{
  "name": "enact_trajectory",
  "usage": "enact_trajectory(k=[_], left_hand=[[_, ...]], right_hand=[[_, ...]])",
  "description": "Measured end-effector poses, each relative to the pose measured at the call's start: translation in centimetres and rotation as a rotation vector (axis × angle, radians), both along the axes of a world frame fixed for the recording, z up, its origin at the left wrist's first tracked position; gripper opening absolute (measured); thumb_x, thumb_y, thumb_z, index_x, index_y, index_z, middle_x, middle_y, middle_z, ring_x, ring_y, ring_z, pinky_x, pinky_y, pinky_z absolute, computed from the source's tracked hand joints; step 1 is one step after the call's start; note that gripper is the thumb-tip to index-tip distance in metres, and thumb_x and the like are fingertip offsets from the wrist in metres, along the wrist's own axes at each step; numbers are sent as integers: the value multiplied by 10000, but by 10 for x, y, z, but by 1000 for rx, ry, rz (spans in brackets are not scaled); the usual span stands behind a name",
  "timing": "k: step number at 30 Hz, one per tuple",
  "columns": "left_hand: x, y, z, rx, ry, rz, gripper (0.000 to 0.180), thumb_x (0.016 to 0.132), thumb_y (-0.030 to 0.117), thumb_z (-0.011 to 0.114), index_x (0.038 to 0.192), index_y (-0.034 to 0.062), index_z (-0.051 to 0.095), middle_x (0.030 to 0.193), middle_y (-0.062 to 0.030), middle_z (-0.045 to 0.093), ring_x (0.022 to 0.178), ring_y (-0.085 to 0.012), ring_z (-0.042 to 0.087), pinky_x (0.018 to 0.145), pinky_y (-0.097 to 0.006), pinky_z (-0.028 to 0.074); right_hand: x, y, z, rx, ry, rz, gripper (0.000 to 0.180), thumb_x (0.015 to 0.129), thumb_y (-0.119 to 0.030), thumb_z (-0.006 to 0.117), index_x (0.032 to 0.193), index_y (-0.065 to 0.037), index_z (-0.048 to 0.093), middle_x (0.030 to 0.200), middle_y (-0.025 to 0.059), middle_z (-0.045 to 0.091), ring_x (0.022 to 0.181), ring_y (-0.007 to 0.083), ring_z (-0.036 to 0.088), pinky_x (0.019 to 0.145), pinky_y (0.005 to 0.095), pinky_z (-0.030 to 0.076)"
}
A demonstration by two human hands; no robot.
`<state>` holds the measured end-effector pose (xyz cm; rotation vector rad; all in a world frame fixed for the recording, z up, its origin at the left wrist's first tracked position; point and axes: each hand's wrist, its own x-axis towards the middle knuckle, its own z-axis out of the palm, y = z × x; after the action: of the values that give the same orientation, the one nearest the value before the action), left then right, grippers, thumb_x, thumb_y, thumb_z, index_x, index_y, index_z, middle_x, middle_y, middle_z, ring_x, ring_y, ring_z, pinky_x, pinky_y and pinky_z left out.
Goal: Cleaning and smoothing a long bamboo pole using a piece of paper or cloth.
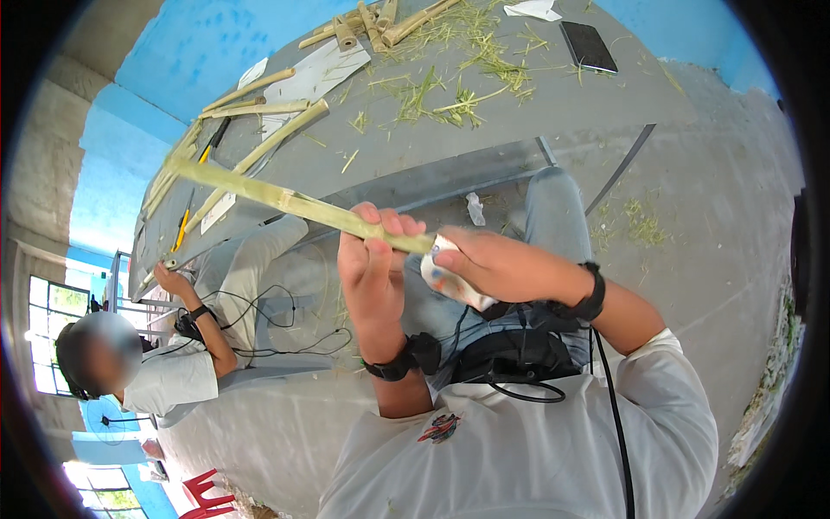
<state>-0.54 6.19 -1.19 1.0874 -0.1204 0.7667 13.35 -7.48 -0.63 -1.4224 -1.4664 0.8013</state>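
Above the lap, left hand [373,272] grips bamboo strip [285,201]; right hand [493,264] pinches sandpaper scrap [450,281] at near end — rest looks unsanded, approx.

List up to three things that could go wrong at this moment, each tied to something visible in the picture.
1. The left hand grips the bamboo stick right beside the right hand, which presses a folded paper on its end; a slip could scrape the fingers.
2. The stick's far end juts toward the seated person; a swing might strike them.
3. Shavings lie near the phone and may dirty it.
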Motion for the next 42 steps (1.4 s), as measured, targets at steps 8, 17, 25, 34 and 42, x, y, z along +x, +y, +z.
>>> enact_trajectory(k=[8,17,25,34,42], left_hand=[[-7,7,2,-86,20,23,381,948,247,656,1172,22,445,1012,-99,556,1004,-268,585,984,-454,470],[6,-14,13,-78,230,355,278,989,244,584,1143,54,450,1035,-96,521,1020,-252,576,1038,-481,445],[2,-3,17,-19,330,228,361,999,277,562,1181,-17,457,1041,-110,559,1004,-250,599,964,-400,491],[-9,6,28,-219,100,135,440,954,279,642,1217,-10,439,1092,-133,560,1102,-271,571,997,-467,469],[12,-15,7,-141,162,192,270,997,152,555,1192,15,428,1021,-84,509,1005,-235,561,1010,-424,452]], right_hand=[[7,-8,20,-207,144,124,391,1034,-401,408,1059,-28,521,911,237,631,800,406,629,697,432,499],[0,7,-19,121,-421,-305,408,1037,-425,390,1029,-34,507,854,226,609,794,418,611,670,446,478],[-12,7,-18,-182,32,20,447,1050,-458,332,1039,-56,529,822,197,584,703,380,583,655,430,478],[13,-13,4,-190,148,213,402,1049,-392,384,985,-14,506,889,225,599,759,393,594,657,430,468],[-9,2,0,-56,-226,-221,287,1008,-306,492,1059,-25,470,825,247,584,764,456,587,635,501,458]])
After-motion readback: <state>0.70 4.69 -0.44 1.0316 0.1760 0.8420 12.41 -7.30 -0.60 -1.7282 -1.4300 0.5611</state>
